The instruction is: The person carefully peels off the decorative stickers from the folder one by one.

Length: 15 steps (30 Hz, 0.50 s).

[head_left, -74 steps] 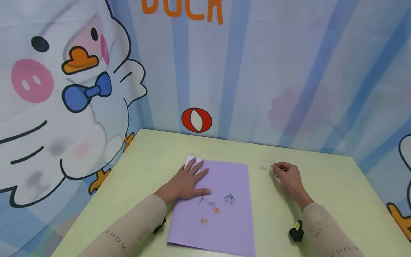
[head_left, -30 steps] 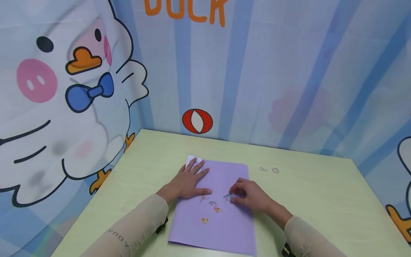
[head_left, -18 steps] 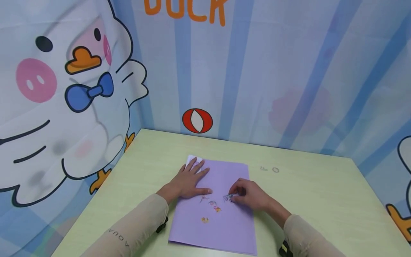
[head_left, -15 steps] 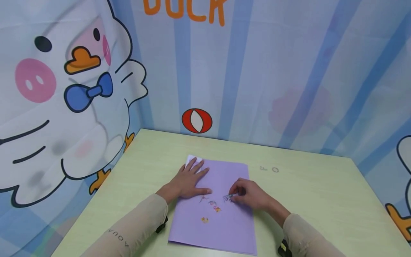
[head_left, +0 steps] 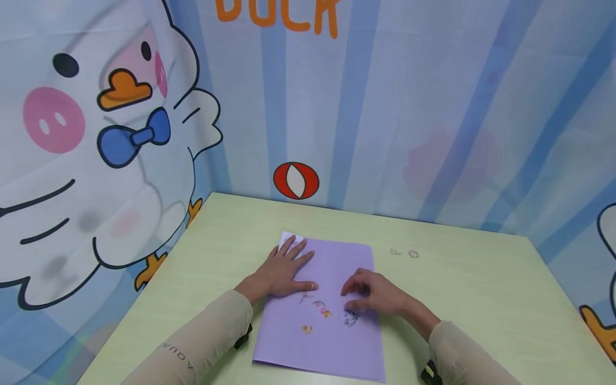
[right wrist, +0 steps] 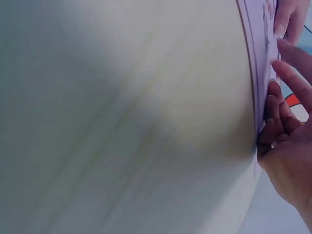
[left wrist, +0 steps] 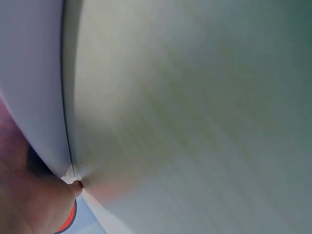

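Head view: left hand (head_left: 279, 274) flat on purple folder (head_left: 332, 350), fingers splayed; right hand (head_left: 377, 291) over its right half, thumb and forefinger apart, dark-patterned sticker (head_left: 349, 320) on the folder just nearside of the thumb. Right wrist view adds the folder's layered edge, remaining fingers curled.

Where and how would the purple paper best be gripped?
Probably by its near left corner, pinched, coming from the near side. The purple paper is thin and flat, but a dark line under its near edge suggests slight lift there. The left hand rests on its far left part; the right hand is over its right side.
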Each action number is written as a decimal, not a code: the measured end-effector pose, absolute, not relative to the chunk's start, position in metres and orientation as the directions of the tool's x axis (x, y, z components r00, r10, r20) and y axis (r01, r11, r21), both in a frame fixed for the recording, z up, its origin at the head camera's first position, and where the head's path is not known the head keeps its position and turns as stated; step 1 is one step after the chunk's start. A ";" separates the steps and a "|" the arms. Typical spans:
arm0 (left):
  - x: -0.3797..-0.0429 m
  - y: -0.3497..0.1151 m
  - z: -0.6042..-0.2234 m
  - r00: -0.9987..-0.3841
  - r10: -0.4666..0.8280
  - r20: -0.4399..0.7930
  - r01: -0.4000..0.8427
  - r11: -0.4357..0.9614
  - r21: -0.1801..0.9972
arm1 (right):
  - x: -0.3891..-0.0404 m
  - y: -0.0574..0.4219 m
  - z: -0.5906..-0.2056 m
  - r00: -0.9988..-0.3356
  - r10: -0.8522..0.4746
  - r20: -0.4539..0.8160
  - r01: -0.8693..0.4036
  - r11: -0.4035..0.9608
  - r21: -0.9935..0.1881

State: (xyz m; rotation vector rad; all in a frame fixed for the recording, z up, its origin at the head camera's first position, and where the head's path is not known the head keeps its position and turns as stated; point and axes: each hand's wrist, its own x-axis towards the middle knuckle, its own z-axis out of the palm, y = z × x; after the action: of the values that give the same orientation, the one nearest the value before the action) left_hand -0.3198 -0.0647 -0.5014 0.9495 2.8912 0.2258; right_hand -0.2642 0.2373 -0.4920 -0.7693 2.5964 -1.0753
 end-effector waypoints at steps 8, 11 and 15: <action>-0.320 -0.065 -0.502 -0.796 0.604 -0.035 0.591 0.788 0.171 | -0.250 0.237 -0.485 -0.778 -0.628 0.002 -0.488 0.602 -0.633; -0.320 -0.065 -0.501 -0.798 0.602 -0.033 0.590 0.791 0.165 | -0.246 0.235 -0.482 -0.760 -0.649 0.023 -0.520 0.586 -0.621; -0.320 -0.065 -0.500 -0.800 0.598 -0.040 0.586 0.794 0.164 | -0.243 0.232 -0.480 -0.751 -0.660 0.025 -0.524 0.572 -0.631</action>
State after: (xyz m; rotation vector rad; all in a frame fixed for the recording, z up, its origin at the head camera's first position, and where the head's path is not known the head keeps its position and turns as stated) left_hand -0.3198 -0.0652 -0.5005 0.9558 2.8903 0.2192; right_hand -0.2434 0.2316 -0.4801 -0.9898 2.5907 -0.9348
